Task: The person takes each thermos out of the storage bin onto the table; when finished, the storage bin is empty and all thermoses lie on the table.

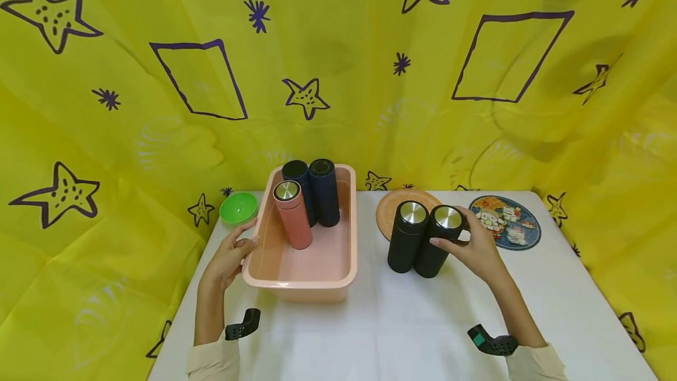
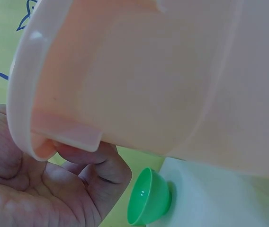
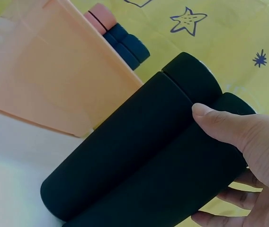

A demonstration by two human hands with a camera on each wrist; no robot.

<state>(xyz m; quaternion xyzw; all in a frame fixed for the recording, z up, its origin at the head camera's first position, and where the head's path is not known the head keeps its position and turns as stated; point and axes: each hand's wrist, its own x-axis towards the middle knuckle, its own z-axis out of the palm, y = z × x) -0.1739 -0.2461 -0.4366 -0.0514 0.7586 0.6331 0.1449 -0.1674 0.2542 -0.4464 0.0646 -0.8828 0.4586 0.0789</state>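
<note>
My left hand (image 1: 231,257) grips the left rim of a pink plastic basin (image 1: 307,283), its fingers curled under the lip in the left wrist view. Inside the basin stand a pink thermos (image 1: 294,222) and two dark blue thermoses (image 1: 324,196), all upright. On the right, my right hand (image 1: 476,246) holds a black thermos (image 1: 436,246) near its silver-topped lid, thumb in front and fingers behind. A second black thermos (image 1: 406,240) stands upright against its left side. In the right wrist view the thumb lies across the held black thermos (image 3: 172,165), close to the other one.
A green bowl (image 1: 239,209) sits left of the basin at the back. Behind the black thermoses lies a round orange-brown mat (image 1: 388,207), and to its right an oval patterned mat (image 1: 515,234). A yellow curtain (image 1: 349,134) borders the white table (image 1: 402,334).
</note>
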